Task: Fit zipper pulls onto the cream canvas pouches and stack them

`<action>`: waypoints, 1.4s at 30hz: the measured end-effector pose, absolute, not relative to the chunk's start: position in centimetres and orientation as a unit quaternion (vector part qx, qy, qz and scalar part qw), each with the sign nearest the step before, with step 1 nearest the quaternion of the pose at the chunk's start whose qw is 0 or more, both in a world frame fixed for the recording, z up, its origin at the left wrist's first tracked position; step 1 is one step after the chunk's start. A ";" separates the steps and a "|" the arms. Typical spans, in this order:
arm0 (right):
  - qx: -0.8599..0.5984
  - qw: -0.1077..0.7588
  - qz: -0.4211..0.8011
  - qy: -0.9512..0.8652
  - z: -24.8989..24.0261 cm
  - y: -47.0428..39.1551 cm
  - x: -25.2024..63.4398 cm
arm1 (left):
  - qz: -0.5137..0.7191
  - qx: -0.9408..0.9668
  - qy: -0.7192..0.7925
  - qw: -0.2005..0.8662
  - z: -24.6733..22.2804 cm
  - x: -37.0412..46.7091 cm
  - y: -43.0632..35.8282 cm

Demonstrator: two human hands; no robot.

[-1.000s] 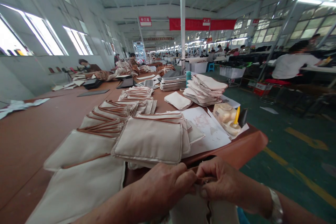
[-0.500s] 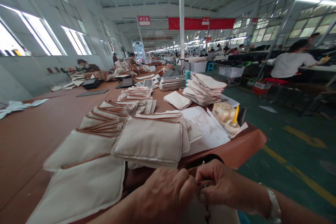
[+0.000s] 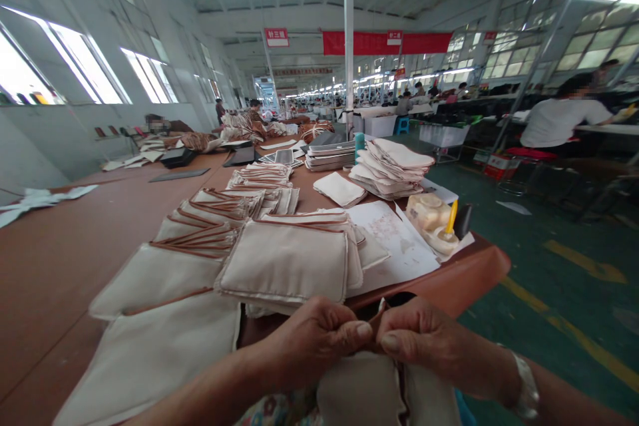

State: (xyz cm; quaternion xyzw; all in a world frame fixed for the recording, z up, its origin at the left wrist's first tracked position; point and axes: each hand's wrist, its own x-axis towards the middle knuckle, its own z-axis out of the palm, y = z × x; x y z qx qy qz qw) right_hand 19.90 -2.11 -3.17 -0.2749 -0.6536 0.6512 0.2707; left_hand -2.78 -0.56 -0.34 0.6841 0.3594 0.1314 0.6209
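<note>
At the front edge of the table, my left hand [image 3: 319,336] and my right hand [image 3: 434,346] nearly meet. Both are closed, each pinching the brown upper edge of a cream fabric pouch piece [image 3: 357,389]. A dark brown wavy strip runs down the piece below my fingers, and its lower part leaves the frame. Beyond my hands lies a stack of similar cream pieces [image 3: 284,263] with brown edging. More brown-edged pieces [image 3: 154,359] overlap in a row to the left. What my curled fingertips cover is hidden.
White paper [image 3: 394,239] with brown smudges lies right of the stack. Near the table corner stand a glue container [image 3: 426,213] and a yellow-handled tool [image 3: 452,216]. Behind are another cream stack [image 3: 392,170] and a teal spool [image 3: 359,141]. A person in white [image 3: 564,121] sits at the right.
My left hand has turned, bringing its thumb into view, and my right thumb now lies along the brown edge. More of the cream piece shows below my hands.
</note>
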 end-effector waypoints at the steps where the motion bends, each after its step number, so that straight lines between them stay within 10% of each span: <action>1: -0.274 0.270 0.647 -0.658 -3.3 -2.1 20.0 | 0.124 0.682 0.359 0.625 -0.3 -2.9 -0.5; 14: -0.341 0.272 0.583 -0.685 -2.2 -2.3 20.0 | 0.074 0.924 0.343 0.153 0.8 -1.1 -1.7; 23: -0.387 0.283 0.552 -0.682 -0.3 -2.5 26.2 | 0.033 0.827 0.288 0.483 0.8 -4.7 2.1; 32: -0.335 0.219 0.496 -0.771 3.4 -1.3 25.7 | 0.058 0.917 0.176 0.352 6.2 2.3 0.4; 42: -0.306 0.218 0.581 -0.722 2.4 -2.0 23.7 | -0.040 0.776 0.293 0.557 3.1 -6.0 5.9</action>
